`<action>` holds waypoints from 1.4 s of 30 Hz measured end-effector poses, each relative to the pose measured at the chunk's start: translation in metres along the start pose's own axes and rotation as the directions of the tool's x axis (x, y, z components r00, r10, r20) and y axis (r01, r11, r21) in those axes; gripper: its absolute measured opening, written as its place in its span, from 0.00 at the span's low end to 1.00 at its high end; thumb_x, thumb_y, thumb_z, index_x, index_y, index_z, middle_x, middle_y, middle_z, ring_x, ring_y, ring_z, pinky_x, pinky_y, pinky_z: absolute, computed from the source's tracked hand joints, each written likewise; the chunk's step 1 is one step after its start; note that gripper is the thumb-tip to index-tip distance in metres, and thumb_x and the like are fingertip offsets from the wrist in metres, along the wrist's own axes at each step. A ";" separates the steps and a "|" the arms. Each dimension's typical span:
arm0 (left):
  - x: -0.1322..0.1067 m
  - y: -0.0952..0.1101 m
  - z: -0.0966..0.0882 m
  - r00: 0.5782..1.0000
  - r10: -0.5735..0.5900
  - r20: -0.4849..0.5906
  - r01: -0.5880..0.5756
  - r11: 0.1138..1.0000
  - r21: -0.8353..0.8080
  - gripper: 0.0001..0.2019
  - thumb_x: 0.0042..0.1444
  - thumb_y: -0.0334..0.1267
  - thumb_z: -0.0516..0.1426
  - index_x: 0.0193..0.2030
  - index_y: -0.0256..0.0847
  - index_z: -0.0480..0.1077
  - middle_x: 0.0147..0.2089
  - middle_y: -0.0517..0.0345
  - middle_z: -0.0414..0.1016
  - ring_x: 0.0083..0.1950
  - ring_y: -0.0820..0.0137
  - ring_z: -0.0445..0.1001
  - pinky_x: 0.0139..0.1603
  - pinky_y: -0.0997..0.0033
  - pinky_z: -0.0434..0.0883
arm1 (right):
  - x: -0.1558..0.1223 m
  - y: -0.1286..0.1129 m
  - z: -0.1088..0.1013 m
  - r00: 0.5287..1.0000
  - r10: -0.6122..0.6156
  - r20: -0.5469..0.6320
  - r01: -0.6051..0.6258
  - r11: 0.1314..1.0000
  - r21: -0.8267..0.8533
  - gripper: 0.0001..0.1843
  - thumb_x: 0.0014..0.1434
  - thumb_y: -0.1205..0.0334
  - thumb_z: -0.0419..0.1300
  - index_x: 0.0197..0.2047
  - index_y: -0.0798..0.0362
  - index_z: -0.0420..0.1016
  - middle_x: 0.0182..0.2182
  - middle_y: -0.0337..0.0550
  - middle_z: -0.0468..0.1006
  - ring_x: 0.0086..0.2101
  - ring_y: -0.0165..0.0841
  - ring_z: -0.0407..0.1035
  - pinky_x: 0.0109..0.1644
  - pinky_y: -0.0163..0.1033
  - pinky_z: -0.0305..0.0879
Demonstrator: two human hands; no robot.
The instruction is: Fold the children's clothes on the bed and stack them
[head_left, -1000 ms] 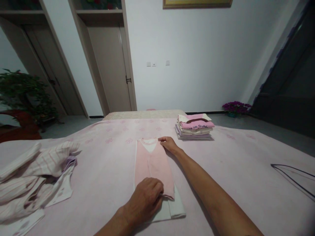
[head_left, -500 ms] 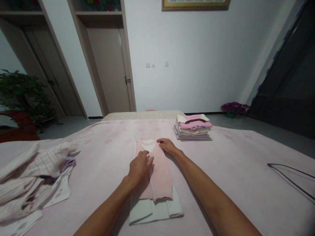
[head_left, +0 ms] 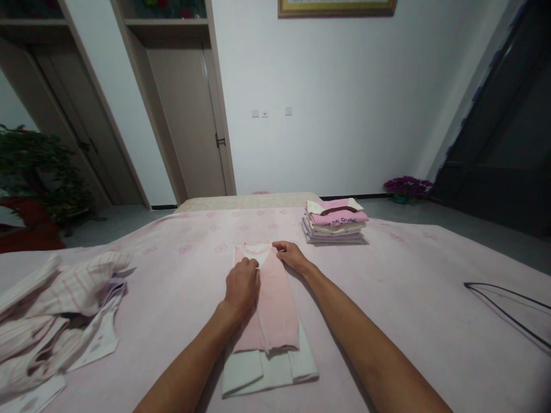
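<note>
A pink-and-white baby shirt (head_left: 278, 310) lies folded lengthwise, with its neckline away from me and a pale grey-green lower part (head_left: 279, 370) showing below the pink. My left hand (head_left: 243, 284) rests on the left side of the pink layer, its fingers drawn together on the cloth near the neckline; the palm hides what is under it. At the far right shoulder, my right hand (head_left: 293, 256) pinches the shirt's edge between thumb and fingers.
A neat stack of folded clothes (head_left: 334, 222) stands beyond my right hand. Loose striped clothes (head_left: 64, 310) lie heaped at the left. A thin black wire loop (head_left: 495, 292) is at the right. A pink flowered cover (head_left: 387, 321) spreads under everything.
My left hand's fingers have gone from spread to drawn together on the cloth, slightly farther up. My right hand stays at the shoulder. The view has shifted slightly.
</note>
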State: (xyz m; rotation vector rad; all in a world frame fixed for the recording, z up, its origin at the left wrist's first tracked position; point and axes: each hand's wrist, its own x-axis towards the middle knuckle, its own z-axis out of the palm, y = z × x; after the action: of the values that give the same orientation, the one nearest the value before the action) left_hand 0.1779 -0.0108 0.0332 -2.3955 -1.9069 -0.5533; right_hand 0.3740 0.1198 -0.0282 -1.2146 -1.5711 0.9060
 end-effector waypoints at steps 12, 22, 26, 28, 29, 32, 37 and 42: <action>-0.001 0.004 0.009 0.992 0.113 0.062 -0.122 0.978 0.169 0.13 0.67 0.33 0.47 0.47 0.39 0.73 0.44 0.45 0.75 0.47 0.58 0.72 0.46 0.59 0.64 | -0.006 -0.005 -0.004 1.000 -0.003 0.027 0.006 0.994 -0.112 0.30 0.46 0.77 0.62 0.52 0.50 0.81 0.46 0.41 0.83 0.41 0.32 0.76 0.51 0.38 0.70; -0.023 0.013 0.014 0.910 0.412 0.057 -0.412 0.911 0.005 0.19 0.68 0.39 0.50 0.62 0.39 0.68 0.67 0.44 0.67 0.69 0.56 0.62 0.68 0.53 0.57 | -0.007 -0.004 -0.001 0.998 -0.046 -0.045 0.034 0.974 -0.225 0.24 0.46 0.75 0.63 0.48 0.52 0.83 0.39 0.42 0.84 0.36 0.32 0.75 0.48 0.38 0.71; -0.041 0.015 0.017 0.871 0.452 0.191 -0.443 0.892 -0.090 0.29 0.68 0.51 0.48 0.72 0.42 0.56 0.75 0.43 0.54 0.76 0.53 0.50 0.74 0.47 0.50 | -0.008 -0.004 0.000 0.985 -0.084 -0.151 0.038 0.959 -0.281 0.21 0.52 0.73 0.57 0.47 0.54 0.82 0.44 0.45 0.83 0.42 0.33 0.76 0.51 0.39 0.70; -0.046 0.015 0.016 0.864 0.450 0.225 -0.437 0.893 -0.106 0.32 0.68 0.54 0.47 0.74 0.42 0.54 0.77 0.41 0.49 0.77 0.51 0.45 0.74 0.44 0.47 | -0.011 -0.005 -0.001 0.974 -0.122 -0.189 0.054 0.943 -0.330 0.21 0.55 0.73 0.53 0.48 0.54 0.81 0.47 0.46 0.81 0.47 0.34 0.74 0.55 0.41 0.69; -0.047 0.015 0.014 0.861 0.449 0.238 -0.435 0.893 -0.112 0.33 0.68 0.56 0.47 0.74 0.43 0.53 0.77 0.40 0.47 0.78 0.49 0.43 0.74 0.42 0.46 | -0.013 -0.006 -0.001 0.972 -0.147 -0.186 0.073 0.931 -0.358 0.22 0.57 0.72 0.52 0.49 0.53 0.81 0.49 0.46 0.80 0.50 0.35 0.73 0.58 0.42 0.67; -0.048 0.016 0.010 0.853 0.446 0.272 -0.427 0.895 -0.129 0.35 0.66 0.58 0.47 0.75 0.44 0.51 0.77 0.38 0.44 0.78 0.45 0.39 0.74 0.37 0.44 | -0.018 -0.008 0.000 0.970 -0.224 -0.091 0.161 0.879 -0.449 0.21 0.61 0.70 0.52 0.54 0.53 0.79 0.59 0.48 0.75 0.60 0.35 0.65 0.67 0.44 0.58; -0.048 0.015 0.008 0.832 0.463 0.306 -0.437 0.886 -0.153 0.35 0.66 0.59 0.48 0.76 0.50 0.49 0.78 0.40 0.42 0.77 0.40 0.37 0.72 0.31 0.42 | -0.022 -0.008 0.004 0.967 -0.231 0.111 0.251 0.775 -0.580 0.22 0.66 0.66 0.52 0.61 0.55 0.73 0.67 0.52 0.66 0.67 0.38 0.57 0.72 0.49 0.49; -0.051 0.014 0.009 0.810 0.488 0.324 -0.461 0.873 -0.161 0.35 0.66 0.61 0.45 0.76 0.53 0.47 0.78 0.42 0.41 0.77 0.37 0.36 0.70 0.26 0.40 | -0.022 -0.011 0.003 0.953 -0.210 0.218 0.302 0.683 -0.665 0.24 0.70 0.62 0.46 0.64 0.57 0.70 0.68 0.55 0.64 0.68 0.41 0.54 0.73 0.52 0.42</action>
State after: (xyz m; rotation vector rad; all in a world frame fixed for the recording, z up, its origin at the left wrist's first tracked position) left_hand 0.1837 -0.0602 0.0130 -3.0401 -1.2806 -0.1642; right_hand 0.3698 0.0958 -0.0242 -1.3930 -2.2307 0.1773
